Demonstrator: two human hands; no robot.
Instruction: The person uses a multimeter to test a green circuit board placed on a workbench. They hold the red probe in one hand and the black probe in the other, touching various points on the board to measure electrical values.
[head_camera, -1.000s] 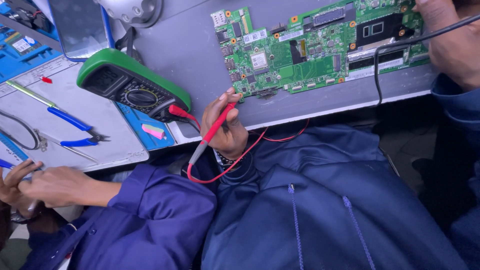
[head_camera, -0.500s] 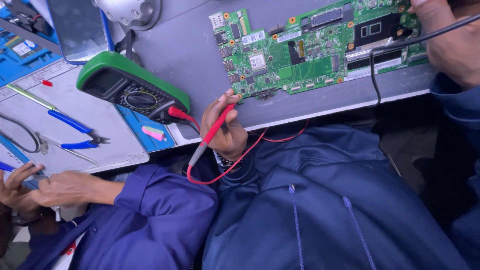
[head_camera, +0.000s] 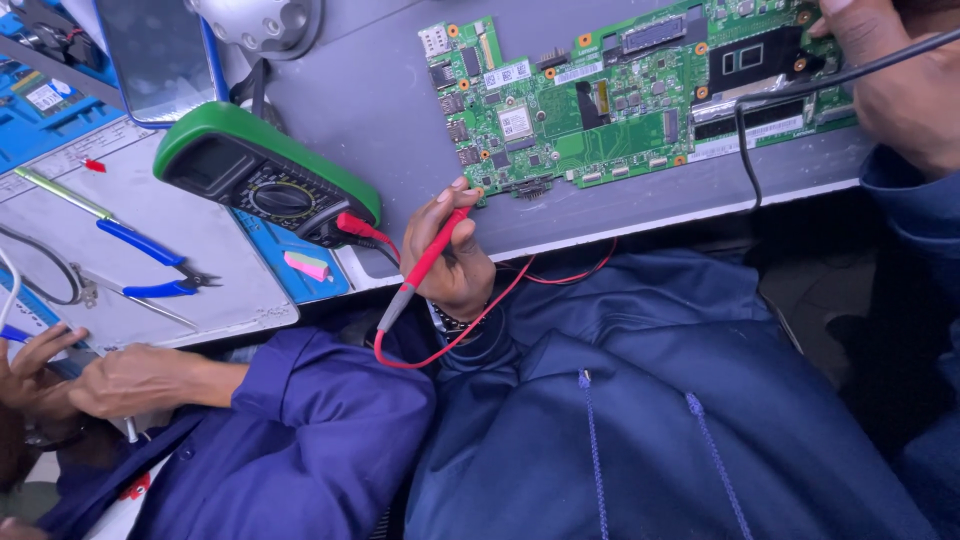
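Observation:
My left hand (head_camera: 452, 262) is closed around a red multimeter probe (head_camera: 428, 262), its tip pointing up at the lower edge of a green circuit board (head_camera: 620, 95) that lies on the grey bench. The probe's red lead (head_camera: 470, 325) loops down over my blue jacket to a green multimeter (head_camera: 262, 172). At the top right, my right hand (head_camera: 890, 80) rests on the board's right end with a black lead (head_camera: 790, 95) running out from under it. Whether its fingers grip a probe is hidden.
Blue-handled pliers (head_camera: 150, 262) and tweezers lie on a grey mat (head_camera: 200, 230) at the left, beside a small pink eraser (head_camera: 305, 265). Another person's hands (head_camera: 125, 380) and blue sleeve (head_camera: 310, 430) are at the lower left. A lamp base (head_camera: 265, 22) stands at the top.
The other person's hands at the lower left have shifted slightly. My left hand stays on the red probe at the board's edge; my right hand has not visibly moved.

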